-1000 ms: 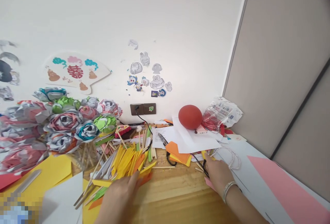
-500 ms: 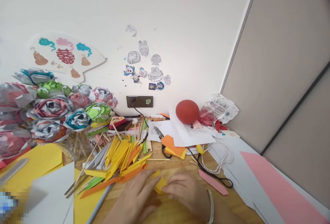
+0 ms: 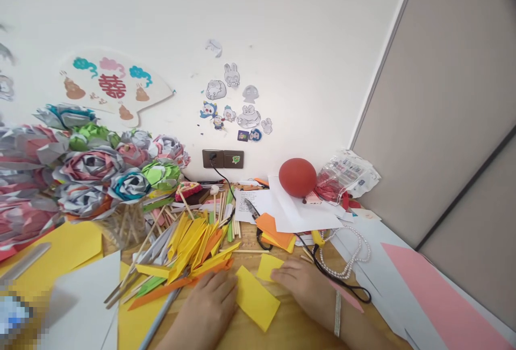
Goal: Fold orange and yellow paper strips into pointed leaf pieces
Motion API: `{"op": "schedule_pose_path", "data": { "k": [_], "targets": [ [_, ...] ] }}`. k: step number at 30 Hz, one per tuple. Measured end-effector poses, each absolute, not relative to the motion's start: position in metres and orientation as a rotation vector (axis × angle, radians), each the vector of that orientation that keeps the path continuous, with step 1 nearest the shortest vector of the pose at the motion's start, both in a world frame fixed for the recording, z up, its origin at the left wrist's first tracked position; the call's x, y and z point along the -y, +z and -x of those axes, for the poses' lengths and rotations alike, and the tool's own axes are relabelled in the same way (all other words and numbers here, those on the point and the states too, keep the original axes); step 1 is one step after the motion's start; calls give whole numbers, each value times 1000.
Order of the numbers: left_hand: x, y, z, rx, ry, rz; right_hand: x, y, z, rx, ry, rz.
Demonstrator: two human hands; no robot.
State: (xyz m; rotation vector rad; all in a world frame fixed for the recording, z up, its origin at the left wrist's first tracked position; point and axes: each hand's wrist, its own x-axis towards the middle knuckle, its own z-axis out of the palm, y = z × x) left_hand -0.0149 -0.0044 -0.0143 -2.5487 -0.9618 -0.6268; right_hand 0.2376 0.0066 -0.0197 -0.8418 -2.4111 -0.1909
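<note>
Two yellow papers, gathered between our hands a moment ago, now lie exposed separately: larger sheet on the tabletop, smaller piece just beyond. Our left hand, fingers close together, meets the larger's edge; our right hand, fingers bunched, touches the smaller; we cannot tell whether either pinches.

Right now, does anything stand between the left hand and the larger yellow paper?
Nothing visible does: the left hand lies right at the left edge of the larger yellow paper. The smaller yellow piece sits beyond it, by the right hand, outside that gap.
</note>
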Motion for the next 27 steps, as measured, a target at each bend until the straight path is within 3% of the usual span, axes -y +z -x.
{"op": "schedule_pose_path", "data": {
  "k": [5, 9, 13, 16, 27],
  "targets": [
    [15, -2, 12, 1253, -216, 2443, -6, 0, -248, 2277, -290, 858],
    [23, -1, 11, 1355, -86, 2338, 12, 14, -238, 2210, -141, 774],
    [13, -23, 16, 1261, -276, 2336, 25, 2, -214, 2392, 88, 535],
    [1, -37, 21, 1121, -478, 2383, 23, -20, -200, 2541, 53, 334],
    [-2, -27, 14, 974, -725, 2496, 18, -32, -195, 2512, -126, 469]
  ]
}}
